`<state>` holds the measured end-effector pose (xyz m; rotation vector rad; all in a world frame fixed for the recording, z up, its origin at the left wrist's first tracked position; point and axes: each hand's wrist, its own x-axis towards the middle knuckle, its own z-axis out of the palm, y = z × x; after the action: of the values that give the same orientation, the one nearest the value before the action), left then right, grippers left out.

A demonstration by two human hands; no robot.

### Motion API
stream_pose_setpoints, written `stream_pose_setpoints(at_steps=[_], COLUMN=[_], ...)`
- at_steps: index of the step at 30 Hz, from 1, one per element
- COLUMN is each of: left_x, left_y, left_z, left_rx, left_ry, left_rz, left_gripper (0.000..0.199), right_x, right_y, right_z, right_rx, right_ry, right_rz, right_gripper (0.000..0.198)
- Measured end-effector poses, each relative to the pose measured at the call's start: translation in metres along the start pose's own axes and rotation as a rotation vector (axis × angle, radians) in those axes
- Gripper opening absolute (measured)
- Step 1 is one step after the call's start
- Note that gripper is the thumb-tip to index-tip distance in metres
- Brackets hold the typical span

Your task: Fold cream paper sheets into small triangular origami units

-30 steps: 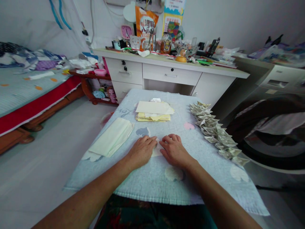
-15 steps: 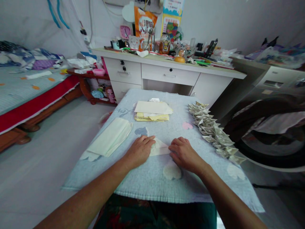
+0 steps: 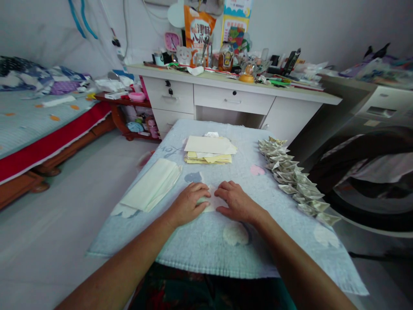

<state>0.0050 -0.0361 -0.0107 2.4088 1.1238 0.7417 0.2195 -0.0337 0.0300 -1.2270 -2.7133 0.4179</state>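
Observation:
A small folded piece of pale paper [image 3: 211,201] lies on the cloth-covered table in front of me, mostly covered by my fingers. My left hand [image 3: 191,203] grips its left side, thumb toward me and fingers curled on top. Over the right part of the paper, my right hand [image 3: 237,201] bends its fingers and thumb onto it. A pale stack of folded paper [image 3: 151,185] rests to the left. Beyond my hands sits a pile of cream and yellow paper sheets [image 3: 209,148]. Pointed folded-paper pieces [image 3: 295,176] stand in nested rows on the right.
A light blue cloth [image 3: 206,254] covers the table. Behind it is a white desk [image 3: 232,101] with jars, a snack bag [image 3: 198,32] and clutter on top. A bed [image 3: 48,116] is at left, and a washing machine [image 3: 380,107] at right.
My right hand has moved left along the paper, closer to my left hand. Less of the paper shows between them. The view has shifted slightly.

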Motion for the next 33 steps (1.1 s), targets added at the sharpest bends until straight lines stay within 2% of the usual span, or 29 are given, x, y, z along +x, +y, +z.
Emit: stream_pose_setpoints(at_steps=[8,20,27,33], left_x=[0.0,0.0,0.0,0.0], left_y=[0.004,0.002,0.002,0.0], left_z=[-0.005,-0.005,-0.007,-0.006], left_rx=[-0.002,-0.032,-0.039,-0.051], left_ry=[-0.079,-0.069,-0.09,-0.099], left_rz=[0.016,0.006,-0.005,-0.012], left_gripper=[0.042,0.032,0.033,0.032], right_x=[-0.003,-0.006,-0.007,-0.007], right_y=[0.001,0.007,0.015,0.016], right_z=[0.006,0.011,0.013,0.013], right_rx=[0.036,0.108,0.155,0.167], right_ry=[0.021,0.058,0.059,0.071], right_rz=[0.007,0.002,-0.022,-0.051], right_gripper=[0.042,0.041,0.048,0.042])
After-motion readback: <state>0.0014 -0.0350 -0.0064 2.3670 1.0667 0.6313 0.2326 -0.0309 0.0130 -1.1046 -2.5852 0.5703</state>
